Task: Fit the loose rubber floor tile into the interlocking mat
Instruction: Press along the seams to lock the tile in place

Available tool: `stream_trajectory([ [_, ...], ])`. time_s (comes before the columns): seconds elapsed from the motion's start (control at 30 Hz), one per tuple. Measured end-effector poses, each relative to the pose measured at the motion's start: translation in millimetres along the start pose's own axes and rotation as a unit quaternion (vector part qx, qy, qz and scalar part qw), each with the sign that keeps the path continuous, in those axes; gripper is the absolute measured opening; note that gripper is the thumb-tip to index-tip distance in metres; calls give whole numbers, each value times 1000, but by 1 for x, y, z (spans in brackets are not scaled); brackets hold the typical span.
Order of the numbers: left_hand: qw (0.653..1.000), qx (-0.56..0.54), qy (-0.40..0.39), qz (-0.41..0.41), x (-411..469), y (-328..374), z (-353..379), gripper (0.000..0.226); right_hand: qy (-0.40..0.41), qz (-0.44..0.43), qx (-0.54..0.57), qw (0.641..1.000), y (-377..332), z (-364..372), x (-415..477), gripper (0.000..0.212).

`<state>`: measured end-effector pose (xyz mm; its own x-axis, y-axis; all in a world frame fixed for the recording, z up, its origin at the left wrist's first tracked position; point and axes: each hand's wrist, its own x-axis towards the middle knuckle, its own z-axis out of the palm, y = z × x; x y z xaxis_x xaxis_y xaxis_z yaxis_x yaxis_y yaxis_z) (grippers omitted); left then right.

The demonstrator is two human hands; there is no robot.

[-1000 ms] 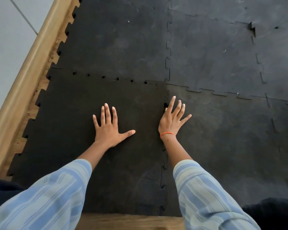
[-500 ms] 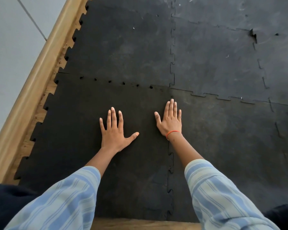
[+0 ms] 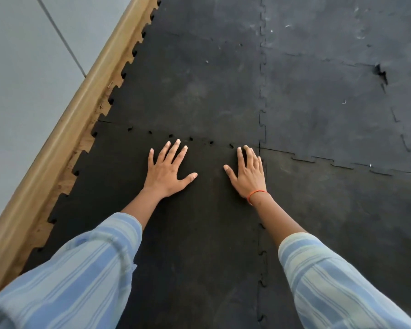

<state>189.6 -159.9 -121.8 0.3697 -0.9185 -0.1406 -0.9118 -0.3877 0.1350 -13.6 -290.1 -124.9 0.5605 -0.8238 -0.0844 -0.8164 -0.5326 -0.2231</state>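
The loose black rubber tile (image 3: pixel 133 210) lies flat at the near left of the interlocking mat (image 3: pixel 330 103). Small dark gaps show along its far seam, and more along its right seam lower down. My left hand (image 3: pixel 167 172) lies flat on the tile, palm down, fingers spread, just short of the far seam. My right hand (image 3: pixel 248 173) also lies flat on it, at the tile's far right corner, fingers close together and pointing at the seam. It wears an orange wrist band. Neither hand holds anything.
A wooden skirting strip (image 3: pixel 64 129) runs diagonally along the mat's left edge, with bare wood floor showing between the tile's teeth. A grey wall (image 3: pixel 22 67) is beyond it. A torn notch (image 3: pixel 381 72) marks a tile at the far right.
Both hands have slid forward on the tile toward the far seam. My right hand went from straddling the right seam to lying inside the corner, fingers now together.
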Motion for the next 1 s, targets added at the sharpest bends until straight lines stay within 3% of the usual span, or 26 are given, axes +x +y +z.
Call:
stream_trajectory([
  [0.27, 997, -7, 18, 79, 32, 23, -9, 85, -4, -8, 36, 999, 3, -2, 2, 75],
  [0.5, 997, -26, -2, 67, 37, 35, 5, 78, 130, 15, 178, 975, 2, -2, -11, 56],
  [0.73, 993, -40, -88, 63, 48, 32, -12, 82, 119, -2, 139, 983, 1, 0, -9, 53],
  [1.0, 988, -16, -109, 110, 41, 27, -12, 82, 38, -18, -23, 999, 1, 8, -3, 68],
])
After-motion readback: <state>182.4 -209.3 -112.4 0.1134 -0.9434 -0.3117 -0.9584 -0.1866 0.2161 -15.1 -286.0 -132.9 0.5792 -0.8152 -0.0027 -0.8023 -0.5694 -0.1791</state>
